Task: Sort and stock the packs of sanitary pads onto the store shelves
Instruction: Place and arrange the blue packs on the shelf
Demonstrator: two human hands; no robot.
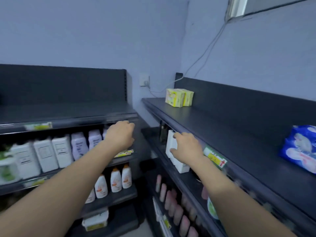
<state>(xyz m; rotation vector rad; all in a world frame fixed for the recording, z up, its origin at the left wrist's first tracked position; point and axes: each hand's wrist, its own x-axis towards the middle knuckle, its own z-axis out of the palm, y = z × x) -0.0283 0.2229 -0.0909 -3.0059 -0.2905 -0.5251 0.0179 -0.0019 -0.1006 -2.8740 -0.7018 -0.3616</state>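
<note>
My right hand (pixel 187 147) grips a white pack (pixel 171 145) at the front of a row of white packs (pixel 182 166) on the second shelf of the right unit. My left hand (pixel 121 135) reaches into the second shelf of the left unit with its fingers curled; whether it holds anything is hidden. On the right unit's top shelf (pixel 222 127) stand two yellow packs (pixel 179 97) at the far end. A blue pack of sanitary pads (pixel 301 147) lies at the near right of that shelf.
The left unit holds white and lilac bottles (pixel 51 154), with orange-labelled bottles (pixel 116 181) one shelf lower. Pink bottles (pixel 171 202) fill the right unit's lower shelf. A wall socket (pixel 144 79) and cable sit in the corner between the units. Price tags (pixel 215 157) line the shelf edges.
</note>
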